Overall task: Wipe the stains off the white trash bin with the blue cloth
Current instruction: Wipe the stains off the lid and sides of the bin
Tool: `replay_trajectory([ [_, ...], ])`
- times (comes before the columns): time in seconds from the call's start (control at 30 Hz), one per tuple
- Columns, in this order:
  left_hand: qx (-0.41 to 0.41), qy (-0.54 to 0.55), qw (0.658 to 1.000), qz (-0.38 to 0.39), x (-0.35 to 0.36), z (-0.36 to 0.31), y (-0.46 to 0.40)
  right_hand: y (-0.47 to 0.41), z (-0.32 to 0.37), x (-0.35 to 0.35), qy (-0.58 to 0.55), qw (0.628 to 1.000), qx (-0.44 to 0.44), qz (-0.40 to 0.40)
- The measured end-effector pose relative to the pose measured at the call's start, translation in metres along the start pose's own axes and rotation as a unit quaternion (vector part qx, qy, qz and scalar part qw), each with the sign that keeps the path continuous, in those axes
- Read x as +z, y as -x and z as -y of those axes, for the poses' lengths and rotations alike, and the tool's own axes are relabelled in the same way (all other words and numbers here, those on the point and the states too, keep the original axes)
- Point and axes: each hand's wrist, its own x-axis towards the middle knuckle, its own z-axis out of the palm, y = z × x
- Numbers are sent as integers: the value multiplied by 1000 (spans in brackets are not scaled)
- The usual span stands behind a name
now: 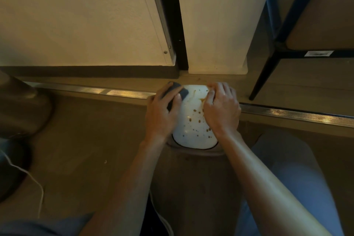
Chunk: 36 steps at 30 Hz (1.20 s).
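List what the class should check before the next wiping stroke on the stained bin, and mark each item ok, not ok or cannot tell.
1. Blue cloth held in left hand: ok.
2. Right hand steadies white trash bin: ok.
3. Cloth touches the bin: ok, at its far left edge.
4. Brown stains cleared: not ok, many spots remain.
5. Cloth damp: cannot tell.

One trash bin [193, 120], one blue cloth [177, 92], two hands.
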Motion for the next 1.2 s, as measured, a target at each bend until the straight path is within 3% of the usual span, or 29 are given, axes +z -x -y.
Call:
replay_trajectory([
  [0.1, -34, -24, 999, 23, 6, -23, -32, 0, 1, 1, 7, 1000, 4, -2],
  [0.3, 86, -82, 993, -23, 4, -22, 10, 1, 0, -1, 4, 1000, 2, 1],
  [0.43, 15, -23, 1000, 7, -9, -2, 3, 1, 1, -1, 1, 1000, 4, 9],
  [0.57, -14, -71, 997, 24, 3, -25, -36, 1, 3, -4, 2, 1000, 7, 10],
  [0.77, 111, -100, 989, -17, 1, -20, 10, 2, 3, -5, -3, 1000, 5, 14],
  [1.0, 12, -74, 997, 0, 5, -28, -33, 1, 5, -4, -4, 1000, 9, 12],
  [1.2, 150, -94, 984, -13, 7, -26, -2, 1, 3, -5, -10, 1000, 3, 10],
])
